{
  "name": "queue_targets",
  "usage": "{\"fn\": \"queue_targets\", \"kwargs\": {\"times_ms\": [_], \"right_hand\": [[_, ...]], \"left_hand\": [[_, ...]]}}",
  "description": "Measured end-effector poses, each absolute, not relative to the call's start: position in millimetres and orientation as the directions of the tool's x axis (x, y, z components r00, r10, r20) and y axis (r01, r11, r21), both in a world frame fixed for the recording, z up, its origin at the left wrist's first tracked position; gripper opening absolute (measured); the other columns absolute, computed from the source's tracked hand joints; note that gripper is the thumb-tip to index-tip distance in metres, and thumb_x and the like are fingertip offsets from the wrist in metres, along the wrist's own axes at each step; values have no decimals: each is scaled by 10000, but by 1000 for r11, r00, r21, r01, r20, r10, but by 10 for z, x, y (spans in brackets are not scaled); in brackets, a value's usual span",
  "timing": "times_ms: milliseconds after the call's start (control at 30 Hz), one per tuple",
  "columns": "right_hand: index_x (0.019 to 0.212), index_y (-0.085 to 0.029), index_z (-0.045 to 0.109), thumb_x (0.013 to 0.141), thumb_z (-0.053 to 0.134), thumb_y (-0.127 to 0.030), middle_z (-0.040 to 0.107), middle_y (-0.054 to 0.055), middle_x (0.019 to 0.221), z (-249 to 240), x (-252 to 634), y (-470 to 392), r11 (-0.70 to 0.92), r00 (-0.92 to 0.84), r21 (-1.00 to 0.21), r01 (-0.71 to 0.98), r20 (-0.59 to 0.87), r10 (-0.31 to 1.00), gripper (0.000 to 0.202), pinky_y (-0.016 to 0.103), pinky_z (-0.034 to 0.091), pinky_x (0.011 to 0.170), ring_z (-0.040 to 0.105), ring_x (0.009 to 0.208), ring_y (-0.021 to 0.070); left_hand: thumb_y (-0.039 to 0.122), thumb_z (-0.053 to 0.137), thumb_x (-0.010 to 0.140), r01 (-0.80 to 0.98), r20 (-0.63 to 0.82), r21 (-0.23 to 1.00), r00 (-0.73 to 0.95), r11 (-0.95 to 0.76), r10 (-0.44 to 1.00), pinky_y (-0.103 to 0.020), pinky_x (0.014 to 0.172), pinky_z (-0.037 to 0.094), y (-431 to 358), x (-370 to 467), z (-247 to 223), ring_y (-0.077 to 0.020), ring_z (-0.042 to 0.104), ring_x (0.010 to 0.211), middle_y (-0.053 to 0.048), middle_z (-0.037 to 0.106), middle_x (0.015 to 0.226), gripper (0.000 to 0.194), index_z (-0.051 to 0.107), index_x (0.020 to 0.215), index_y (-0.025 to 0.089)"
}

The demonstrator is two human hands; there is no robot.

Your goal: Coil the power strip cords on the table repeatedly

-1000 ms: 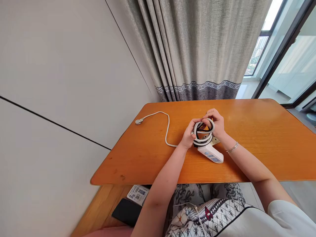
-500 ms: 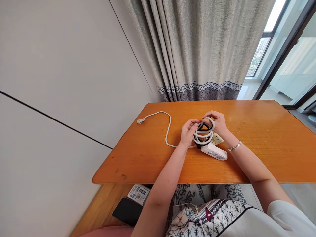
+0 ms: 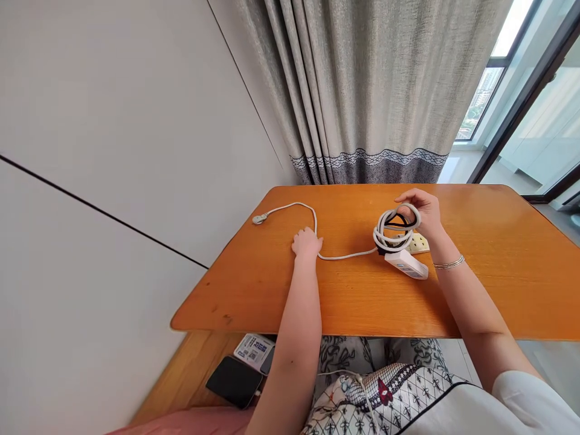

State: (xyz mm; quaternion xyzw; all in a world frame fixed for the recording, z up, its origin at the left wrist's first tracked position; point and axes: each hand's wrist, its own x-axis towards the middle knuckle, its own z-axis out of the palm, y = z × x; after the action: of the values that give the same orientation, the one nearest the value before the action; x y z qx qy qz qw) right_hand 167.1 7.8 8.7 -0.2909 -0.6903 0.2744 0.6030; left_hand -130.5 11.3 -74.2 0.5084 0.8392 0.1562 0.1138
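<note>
A coiled bundle of white and black cable (image 3: 384,241) is held up at its top by my right hand (image 3: 421,210), the fingers closed round the loops. Below the coil lie a white power strip (image 3: 406,264) and, behind it, a cream socket strip (image 3: 419,243). From the coil a white cord (image 3: 347,257) runs left across the table to a white plug (image 3: 259,219) near the far left edge. My left hand (image 3: 307,241) is palm down on the tabletop beside the cord's bend, fingers spread a little, holding nothing that shows.
The orange wooden table (image 3: 254,284) stands between a white wall panel (image 3: 113,121) and a grey curtain (image 3: 385,90) behind it. Under its front left edge are a black flat object (image 3: 234,380) and a white printed box (image 3: 254,351).
My left hand has let go of the coil and moved left to the cord. My right hand has shifted right and slightly away with the coil, and the power strips have shifted right.
</note>
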Motion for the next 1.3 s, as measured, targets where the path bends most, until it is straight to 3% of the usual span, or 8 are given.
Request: {"fn": "queue_targets", "kwargs": {"times_ms": [267, 367, 533, 633, 767, 933, 1133, 1300], "right_hand": [[747, -223, 735, 637, 817, -688, 571, -31, 548, 86, 1566, 10, 681, -282, -732, 26, 648, 707, 485, 276, 415, 545, 484, 516, 118], [784, -212, 738, 665, 815, -666, 571, -38, 551, 72, 1521, -33, 682, -370, -730, 29, 626, 686, 476, 263, 403, 543, 483, 512, 109], [852, -219, 734, 767, 675, -744, 635, -6, 653, 98, 1464, -81, 760, -484, -635, 134, 628, 610, 535, 291, 474, 639, 573, 608, 140], [964, -231, 737, 776, 596, -801, 720, 82, 967, 150, 1485, -93, 849, -473, -416, 326, 705, 528, 616, 417, 476, 935, 651, 981, 245], [1180, -247, 687, 878, 524, -747, 723, 93, 1137, 226, 1598, -127, 734, -444, -236, 636, 666, 599, 606, 572, 227, 1173, 561, 1260, 322], [1138, -227, 704, 1021, 333, -614, 775, 86, 968, 299, 1698, -186, 521, -439, -337, 784, 292, 850, 548, 400, 478, 879, 704, 868, 256], [1037, -223, 734, 1014, 276, -652, 762, 72, 974, 222, 1711, -104, 535, -555, -553, 639, 150, 818, 627, 324, 498, 783, 687, 858, 220], [1072, -168, 726, 926, 275, -805, 761, 94, 975, 76, 1711, -12, 402, -596, -746, 531, 9, 803, 794, 330, 533, 784, 678, 828, 213]], "left_hand": [[165, 675, 742, 827, -47, 418, -394, 376, 918, -494, 870, 544, 160, -1387, -776, -402, 686, 1049, -219, 732, 1004, 226, 720, 963, 142], [161, 604, 788, 835, 42, 496, -298, 239, 954, -412, 935, 531, 125, -1293, -682, -311, 691, 1042, -146, 735, 1020, 287, 734, 1044, 158], [109, 492, 783, 582, 394, 728, 78, -363, 916, -329, 929, 534, -17, -988, -494, -188, 665, 938, -71, 674, 1065, 431, 743, 1119, 207], [142, 524, 775, 312, 566, 739, 194, -597, 801, -340, 808, 546, -126, -882, -426, -185, 630, 810, -51, 649, 864, 323, 776, 966, 212], [129, 533, 740, 257, 569, 763, 170, -594, 804, -302, 679, 514, -188, -856, -384, -159, 593, 706, -40, 643, 778, 264, 774, 807, 212], [120, 531, 658, 105, 549, 830, 31, -548, 836, -278, 626, 493, -146, -855, -401, -126, 557, 610, -17, 620, 728, 232, 739, 729, 193], [116, 518, 566, -187, 273, 934, -176, -304, 946, -217, 538, 386, -103, -826, -371, -100, 519, 550, 8, 562, 615, 186, 665, 664, 176], [95, 518, 493, -439, 101, 869, -294, -228, 950, -183, 471, 293, -99, -864, -279, -73, 476, 508, 27, 514, 603, 170, 580, 631, 171]]}}
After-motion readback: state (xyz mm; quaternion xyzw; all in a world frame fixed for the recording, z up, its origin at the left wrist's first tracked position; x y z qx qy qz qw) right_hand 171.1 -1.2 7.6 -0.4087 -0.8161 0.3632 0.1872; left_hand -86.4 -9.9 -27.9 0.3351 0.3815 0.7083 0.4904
